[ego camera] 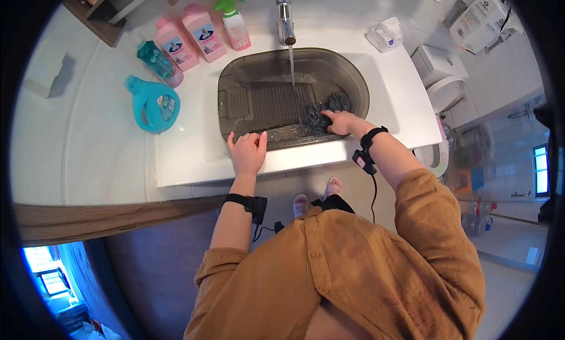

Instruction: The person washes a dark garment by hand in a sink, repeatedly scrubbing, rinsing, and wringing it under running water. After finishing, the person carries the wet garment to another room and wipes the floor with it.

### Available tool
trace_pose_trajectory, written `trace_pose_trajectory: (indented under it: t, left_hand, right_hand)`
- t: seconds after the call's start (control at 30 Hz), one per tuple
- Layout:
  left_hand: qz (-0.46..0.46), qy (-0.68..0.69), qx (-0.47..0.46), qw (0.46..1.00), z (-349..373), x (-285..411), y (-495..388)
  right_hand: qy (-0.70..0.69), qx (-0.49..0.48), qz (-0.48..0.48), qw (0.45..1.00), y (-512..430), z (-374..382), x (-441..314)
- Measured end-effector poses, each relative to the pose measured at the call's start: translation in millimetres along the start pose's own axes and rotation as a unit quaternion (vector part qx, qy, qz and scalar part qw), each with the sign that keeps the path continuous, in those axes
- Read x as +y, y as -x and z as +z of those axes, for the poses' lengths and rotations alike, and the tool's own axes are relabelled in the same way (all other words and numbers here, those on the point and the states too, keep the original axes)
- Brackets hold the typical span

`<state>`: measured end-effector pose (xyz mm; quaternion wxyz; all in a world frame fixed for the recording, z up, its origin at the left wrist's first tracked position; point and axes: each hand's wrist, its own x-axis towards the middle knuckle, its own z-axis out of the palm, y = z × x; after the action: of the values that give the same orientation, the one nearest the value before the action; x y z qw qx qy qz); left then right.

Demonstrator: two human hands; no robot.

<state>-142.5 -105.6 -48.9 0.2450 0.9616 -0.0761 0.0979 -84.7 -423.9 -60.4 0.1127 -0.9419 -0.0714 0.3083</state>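
A translucent grey plastic wash basin (359,82) with a ribbed washboard floor (280,101) sits in a white sink. Water (291,66) runs from the chrome faucet (285,20) into it. Bunched wet dark grey cloth (339,101) lies at the basin's right end. The fingers of my right hand (343,122) touch this cloth from the near side; whether they grip it is unclear. At the near left rim of the basin rests my left hand (248,150), fingers loosely bent and apart, holding nothing.
Left of the sink stand a turquoise detergent bottle (152,105), a teal pump bottle (159,62), two pink bottles (178,49) and a green-topped spray bottle (236,26). A tissue pack (385,34) lies at the back right. Black straps with cabled devices (364,161) circle both wrists.
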Motion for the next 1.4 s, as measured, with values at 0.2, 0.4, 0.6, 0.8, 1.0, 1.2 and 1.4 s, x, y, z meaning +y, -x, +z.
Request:
trace_pose_trajectory:
  t: [0.2,0.4,0.6,0.8,1.0,1.2,1.4]
  left_hand:
    - [0.0,-0.007,-0.003,1.0,1.9,-0.5,0.8]
    - [0.005,0.019,0.034,0.999,12.6,-10.1,-1.2]
    - [-0.032,0.12,0.053,0.991,17.1,-23.7,-4.5]
    - [-0.03,0.098,0.023,0.994,14.8,-21.8,-2.6]
    - [-0.02,0.07,0.019,0.997,10.2,-13.2,-0.1]
    - [-0.018,0.052,0.012,0.998,8.1,-9.1,0.3]
    - [-0.024,0.029,-0.009,0.999,5.5,-7.4,0.1]
  right_hand:
    - [0.008,0.04,0.053,0.998,-3.2,8.4,-41.7]
    - [-0.136,0.202,-0.061,0.968,9.1,-11.5,-111.6]
    - [-0.196,0.287,-0.154,0.925,39.0,6.7,-182.1]
    - [-0.093,0.287,-0.24,0.923,58.8,42.7,-146.6]
    - [-0.038,0.183,-0.14,0.972,74.0,1.3,-33.0]
    - [0.04,0.271,0.041,0.961,56.7,-29.5,40.0]
    - [0.005,0.246,0.033,0.969,25.3,2.9,25.1]
